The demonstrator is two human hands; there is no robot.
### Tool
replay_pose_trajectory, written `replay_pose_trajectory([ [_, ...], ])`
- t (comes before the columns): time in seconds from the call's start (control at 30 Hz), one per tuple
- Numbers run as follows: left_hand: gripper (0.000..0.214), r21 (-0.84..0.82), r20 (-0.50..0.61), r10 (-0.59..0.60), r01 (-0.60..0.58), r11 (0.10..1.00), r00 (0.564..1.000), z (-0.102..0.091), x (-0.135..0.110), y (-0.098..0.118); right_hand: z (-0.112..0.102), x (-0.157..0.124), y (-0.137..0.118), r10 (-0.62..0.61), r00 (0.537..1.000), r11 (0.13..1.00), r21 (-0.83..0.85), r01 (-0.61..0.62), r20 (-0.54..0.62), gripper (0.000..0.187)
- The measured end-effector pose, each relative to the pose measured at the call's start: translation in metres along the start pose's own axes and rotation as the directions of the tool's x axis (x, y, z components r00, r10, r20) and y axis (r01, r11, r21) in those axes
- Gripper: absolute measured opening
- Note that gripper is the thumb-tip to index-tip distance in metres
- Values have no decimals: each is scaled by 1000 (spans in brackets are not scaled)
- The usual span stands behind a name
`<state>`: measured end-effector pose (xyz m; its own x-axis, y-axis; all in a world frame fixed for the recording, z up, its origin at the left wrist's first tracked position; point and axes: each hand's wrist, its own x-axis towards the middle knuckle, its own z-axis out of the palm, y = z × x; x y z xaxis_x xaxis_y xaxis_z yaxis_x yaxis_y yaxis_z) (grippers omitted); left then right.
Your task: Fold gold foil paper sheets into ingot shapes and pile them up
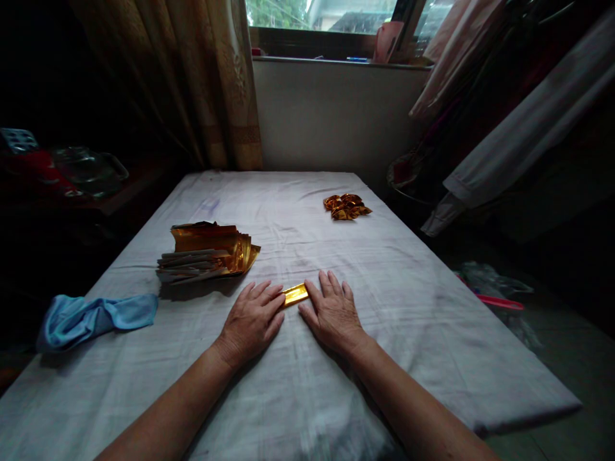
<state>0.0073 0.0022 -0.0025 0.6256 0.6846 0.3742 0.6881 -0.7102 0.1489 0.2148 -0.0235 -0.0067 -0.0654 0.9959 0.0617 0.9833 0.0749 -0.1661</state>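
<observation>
A narrow folded strip of gold foil paper (295, 294) lies flat on the white-covered table (298, 397), between my two hands. My left hand (252, 317) rests on the cloth, palm down with fingers stretched out, its fingertips over the strip's left end. On the other end press the fingers of my right hand (334, 310), also laid flat and spread. The strip's two ends are hidden under the fingers. Beyond my left hand sits a stack of gold foil sheets (211, 253), curled and fanned. Several folded gold foil pieces (346, 207) are grouped at the far right of the table.
A crumpled blue cloth (100, 320) lies at the table's left edge. A glass jug (89, 169) stands on a dark surface at left. Behind the table are a brown curtain (211, 83) and a window. Clothes (528, 128) hang at right, above a pink-rimmed container (502, 302).
</observation>
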Motion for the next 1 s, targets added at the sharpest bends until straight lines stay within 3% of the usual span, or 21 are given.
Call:
replay_pose_trajectory([
  [0.27,23,-98,-8,-4,4,995,1000,-1,-2,-12,-8,11,4,-11,999,1000,-7,11,47,63],
  [0.43,19,-110,-13,0,-2,994,1000,-3,5,-11,-23,29,11,-149,979,989,7,149,139,64],
  [0.57,18,-124,-29,-5,1,992,1000,-2,10,-8,-22,37,15,-221,966,975,27,220,137,59],
  [0.67,20,-142,-64,-29,19,990,998,1,11,-9,-12,38,19,-236,969,971,58,232,79,61],
  [0.77,23,-163,-69,-83,71,984,994,3,10,-11,-3,35,25,-266,963,955,122,270,-53,63],
  [0.9,21,-201,-51,-136,124,972,989,2,10,-12,-6,29,26,-350,889,874,238,423,-295,31],
  [1.0,19,-227,-21,-178,168,959,984,1,11,-12,-12,25,20,-455,838,783,314,538,-301,19],
])
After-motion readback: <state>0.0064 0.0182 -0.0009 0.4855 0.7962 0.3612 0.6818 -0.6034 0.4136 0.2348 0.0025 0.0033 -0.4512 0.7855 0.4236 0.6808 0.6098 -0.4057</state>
